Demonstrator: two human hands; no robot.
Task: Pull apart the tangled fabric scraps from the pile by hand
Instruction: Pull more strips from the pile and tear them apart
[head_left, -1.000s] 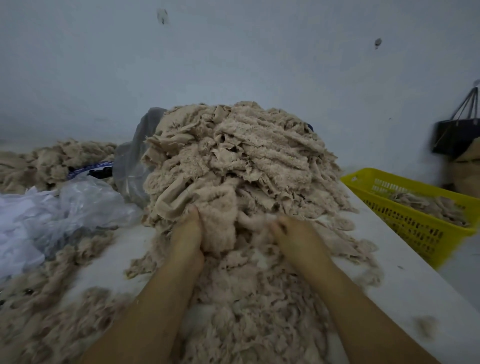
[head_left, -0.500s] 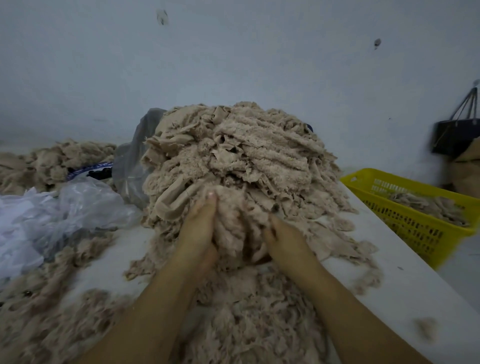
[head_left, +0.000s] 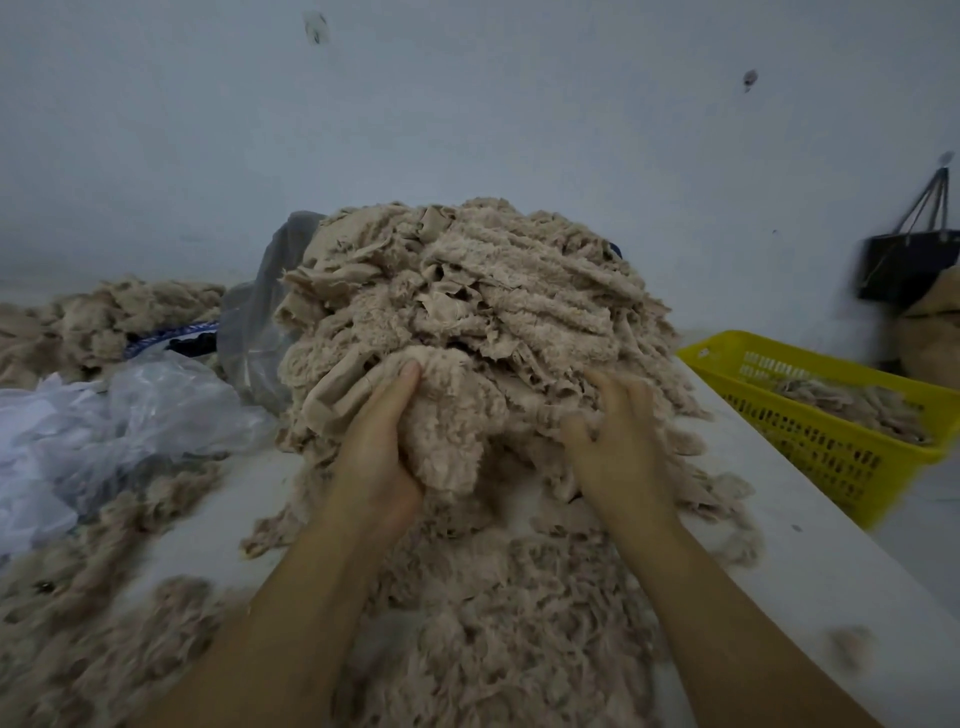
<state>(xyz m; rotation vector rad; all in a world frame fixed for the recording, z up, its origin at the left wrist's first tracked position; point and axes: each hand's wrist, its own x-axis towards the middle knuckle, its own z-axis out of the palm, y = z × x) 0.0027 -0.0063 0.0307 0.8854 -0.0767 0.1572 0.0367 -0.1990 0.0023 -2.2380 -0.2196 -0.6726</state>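
I see the pile (head_left: 457, 322) of beige fabric scraps heaped high on the white bench (head_left: 810, 561), straight ahead and filling the middle of my view. My left grip (head_left: 379, 441) is curled around a fleecy clump (head_left: 447, 431) at the pile's near face, thumb side pressed into it, fingertips lost in the fabric. My right grip (head_left: 618, 441) lies on the scraps just to the right with fingers loosely spread; its fingertips sink between strips, so I cannot tell whether it pinches anything. Loose shreds (head_left: 493, 623) cover the bench beneath my forearms. On the left, crumpled clear plastic (head_left: 130, 415) hides part of a second heap (head_left: 104, 317). A yellow basket (head_left: 831, 441) at the right edge holds more scraps, its far end cut off. A dark bag (head_left: 906, 265) on the wall is blurred.
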